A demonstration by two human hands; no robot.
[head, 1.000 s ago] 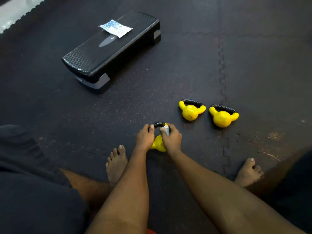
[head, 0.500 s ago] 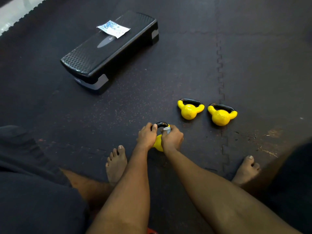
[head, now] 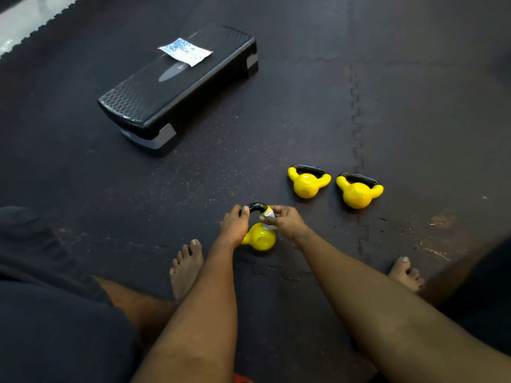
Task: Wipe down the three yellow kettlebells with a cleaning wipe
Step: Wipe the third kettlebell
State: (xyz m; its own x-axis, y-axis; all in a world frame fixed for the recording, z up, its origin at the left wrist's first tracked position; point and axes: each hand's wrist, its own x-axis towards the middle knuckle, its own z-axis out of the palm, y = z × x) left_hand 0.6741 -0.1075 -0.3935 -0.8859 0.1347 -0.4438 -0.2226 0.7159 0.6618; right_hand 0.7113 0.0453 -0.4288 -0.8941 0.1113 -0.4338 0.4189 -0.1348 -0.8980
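Note:
Three small yellow kettlebells with black handles are on the dark rubber floor. The nearest kettlebell (head: 260,237) lies between my bare feet. My left hand (head: 235,226) grips the left side of its black handle. My right hand (head: 284,221) pinches a white cleaning wipe (head: 268,215) wrapped around the right end of that handle. The other two kettlebells, one in the middle (head: 307,183) and one at the right (head: 358,192), stand side by side beyond my hands, untouched.
A black aerobic step (head: 177,87) lies at the back left with a white and blue wipe packet (head: 185,51) on top. My bare feet, left (head: 185,268) and right (head: 405,273), rest on the interlocking floor mats (head: 356,120).
The right hand has shifted up from the yellow body, so more of the nearest kettlebell shows. The wipe stays at the handle's right end. The left hand keeps its grip.

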